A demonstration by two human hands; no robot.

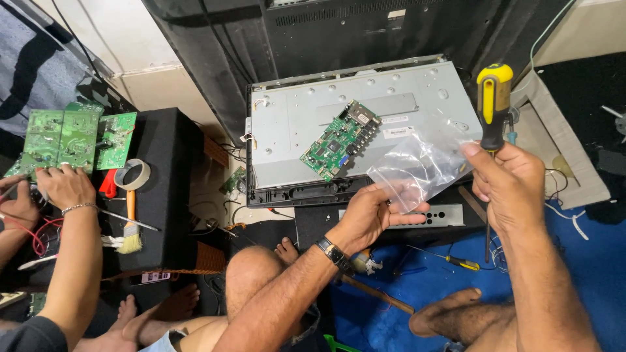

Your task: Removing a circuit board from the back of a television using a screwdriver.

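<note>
A big flat screen set (355, 124) lies face down on the floor, its back cover already off, I'd say, since the bare grey metal plate is open to view. One green circuit board (340, 139) sits tilted on that plate; whether its screws are out I cannot tell.

Over the near edge of the set, the person holds a small clear plastic bag (420, 166) between both hands. The left hand (368, 212) pinches the bag's lower edge between thumb and fingers. The right hand (508, 186) grips the bag's upper corner with thumb and forefinger, while the remaining fingers are wrapped round a screwdriver (493, 107) with a black and yellow handle, standing upright, shaft pointing down. The bag looks empty, though that is hard to tell.

Below lies a blue mat (587, 261) with a smaller screwdriver (456, 261) on it. To the left, another person's hands (62, 186) work on green boards (72, 137) atop a black box (163, 189), beside a tape roll (132, 174) and a paintbrush (130, 231).
</note>
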